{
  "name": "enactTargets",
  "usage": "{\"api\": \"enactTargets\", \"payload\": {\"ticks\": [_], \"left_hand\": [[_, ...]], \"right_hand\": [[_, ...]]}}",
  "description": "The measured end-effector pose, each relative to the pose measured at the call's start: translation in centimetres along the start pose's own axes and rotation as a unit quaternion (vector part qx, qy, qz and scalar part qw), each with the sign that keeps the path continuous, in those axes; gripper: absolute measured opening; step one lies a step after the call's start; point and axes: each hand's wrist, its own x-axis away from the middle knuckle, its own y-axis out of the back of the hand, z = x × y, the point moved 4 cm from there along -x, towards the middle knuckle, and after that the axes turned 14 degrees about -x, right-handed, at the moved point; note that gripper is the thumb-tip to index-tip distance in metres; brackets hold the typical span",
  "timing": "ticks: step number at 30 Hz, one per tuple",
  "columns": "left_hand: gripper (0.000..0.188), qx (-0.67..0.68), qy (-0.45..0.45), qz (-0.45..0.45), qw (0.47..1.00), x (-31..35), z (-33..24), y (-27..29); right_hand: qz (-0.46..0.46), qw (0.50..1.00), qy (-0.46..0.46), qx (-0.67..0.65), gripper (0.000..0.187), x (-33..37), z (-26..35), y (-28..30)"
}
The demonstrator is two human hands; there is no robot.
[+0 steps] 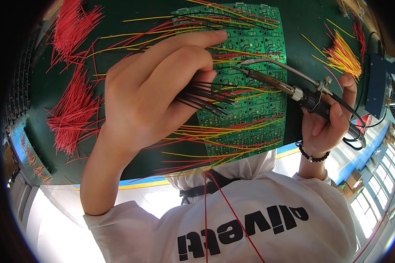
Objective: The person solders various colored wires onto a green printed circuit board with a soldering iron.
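Note:
A green circuit board panel [263,105] lies on the dark table, with red, yellow and black wires fanning leftward from it. My left hand [158,87] is over the panel's left part, its fingers curled around a bundle of black wires [199,98]. Its index finger stretches out over the board's upper area. In my right hand [327,125] is a soldering iron [289,90] with a curved metal tube [289,68] clamped along it. Both the iron's tip and the tube's end point left, near the middle of the panel. Whether the tip touches the board I cannot tell.
Piles of red wires [74,111] lie along the table's left side, with another red heap [70,28] at the upper left. A bundle of yellow and red wires [344,57] sits at the upper right, near a dark blue box [375,85]. The iron's black cable [357,131] loops at the right.

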Motion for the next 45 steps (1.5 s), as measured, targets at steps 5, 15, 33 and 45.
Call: {"api": "enactTargets", "payload": {"ticks": [5, 15, 33, 45], "left_hand": [[0.015, 0.006, -0.002, -0.002, 1.000, -0.02, 0.06, -0.08], [0.014, 0.005, -0.008, -0.008, 1.000, 0.01, 0.02, -0.06], [0.015, 0.004, -0.003, -0.010, 1.000, -0.02, -0.07, -0.08], [0.016, 0.007, 0.009, -0.002, 1.000, 0.00, -0.14, 0.04]], "right_hand": [[0.004, 0.999, -0.007, -0.042, 0.046, -0.04, 0.04, 0.07], [-0.005, 1.000, -0.001, -0.003, 0.046, -0.11, 0.05, -0.13], [-0.005, 0.999, -0.017, -0.033, 0.049, -0.17, 0.16, 0.45], [-0.014, 1.000, -0.011, -0.022, 0.049, -0.14, 0.14, 0.53]]}}
